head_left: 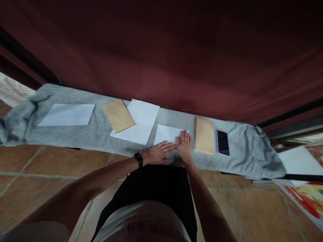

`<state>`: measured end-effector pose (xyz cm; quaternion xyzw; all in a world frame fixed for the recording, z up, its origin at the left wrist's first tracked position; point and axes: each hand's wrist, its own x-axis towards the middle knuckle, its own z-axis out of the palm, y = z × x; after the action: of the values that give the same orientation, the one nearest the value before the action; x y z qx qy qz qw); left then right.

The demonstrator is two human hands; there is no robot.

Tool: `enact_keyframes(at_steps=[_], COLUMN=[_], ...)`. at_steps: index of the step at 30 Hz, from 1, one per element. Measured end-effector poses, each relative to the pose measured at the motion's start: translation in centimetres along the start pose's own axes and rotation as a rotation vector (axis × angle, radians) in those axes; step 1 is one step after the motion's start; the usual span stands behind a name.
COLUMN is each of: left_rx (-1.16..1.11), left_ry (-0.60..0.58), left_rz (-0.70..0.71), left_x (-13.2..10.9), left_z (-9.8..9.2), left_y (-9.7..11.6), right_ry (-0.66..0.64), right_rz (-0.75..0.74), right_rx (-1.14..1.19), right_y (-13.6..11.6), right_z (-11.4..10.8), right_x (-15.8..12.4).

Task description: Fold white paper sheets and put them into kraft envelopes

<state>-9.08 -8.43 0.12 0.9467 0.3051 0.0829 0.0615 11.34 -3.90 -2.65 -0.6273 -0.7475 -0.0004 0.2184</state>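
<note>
A folded white sheet of paper (pixel 166 132) lies on the grey cloth right in front of me. Flat across its near edge rests my left hand (pixel 161 153), fingers stretched out to the right, a black watch on the wrist. My right hand (pixel 185 144) presses on the sheet's right end with its fingers straight and pointing away from me. The two hands almost meet. Just right of my right hand sits a stack of brown envelopes (pixel 204 136). Left of the folded sheet is larger white paper (pixel 143 117), partly under a brown envelope (pixel 118 116).
Another white sheet (pixel 67 115) lies at the left on the grey cloth (pixel 176 117). A phone (pixel 223 143) with a dark screen is right of the envelope stack. A dark red curtain (pixel 161 80) hangs along the far edge. Tiled floor (pixel 242 208) shows below.
</note>
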Motion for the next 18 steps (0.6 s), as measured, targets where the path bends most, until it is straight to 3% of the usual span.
enact_keyframes(at_steps=[2, 6, 9, 18], left_rx=[0.005, 0.027, 0.028, -0.017], left_ry=[0.01, 0.024, 0.004, -0.04], left_rz=[0.013, 0.0, -0.022, -0.034], left_x=[0.0, 0.0, -0.1, 0.1], left_z=[-0.1, 0.4, 0.7, 0.3], left_y=[0.1, 0.0, -0.1, -0.1], right_ry=[-0.05, -0.261, -0.396, -0.389], right_rz=[-0.048, -0.33, -0.473, -0.496], right_rx=[0.083, 0.307, 0.311, 0.116], right_y=[0.0, -1.0, -2.0, -2.0], right_z=[-0.5, -1.2, -1.4, -0.5], right_x=[0.2, 0.5, 0.8, 4.2])
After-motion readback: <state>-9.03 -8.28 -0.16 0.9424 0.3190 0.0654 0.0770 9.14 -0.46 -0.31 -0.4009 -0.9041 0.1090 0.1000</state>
